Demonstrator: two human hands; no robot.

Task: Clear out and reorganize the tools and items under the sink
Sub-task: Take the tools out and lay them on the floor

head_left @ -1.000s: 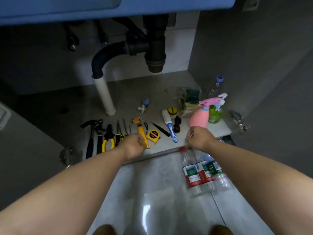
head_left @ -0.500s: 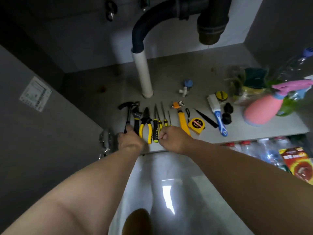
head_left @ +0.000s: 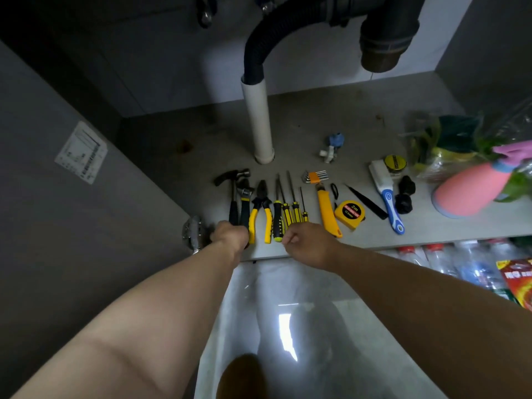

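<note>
Hand tools lie in a row on the grey cabinet floor (head_left: pixel 311 119) under the sink: a hammer (head_left: pixel 232 180), a wrench (head_left: pixel 244 194), yellow pliers (head_left: pixel 261 207), several yellow-black screwdrivers (head_left: pixel 283 210), a yellow utility knife (head_left: pixel 326 210) and a yellow tape measure (head_left: pixel 349 213). My left hand (head_left: pixel 231 234) is closed over the lower ends of the hammer and wrench handles. My right hand (head_left: pixel 308 240) is curled, its fingertips at the butt ends of the screwdriver handles. The fingers of both hands are mostly hidden.
A white drain pipe (head_left: pixel 257 122) stands behind the tools, with a black trap (head_left: pixel 383 38) overhead. Hex keys (head_left: pixel 315 177), a blue-handled brush (head_left: pixel 385 191) and a pink spray bottle (head_left: pixel 466 194) lie to the right. Plastic bottles (head_left: pixel 449 260) sit on the tiled floor. A door hinge (head_left: pixel 193 231) sticks out at left.
Both hands moved left from the utility knife and spray bottle to the hammer and screwdriver end of the row. My view came closer and shifted left.
</note>
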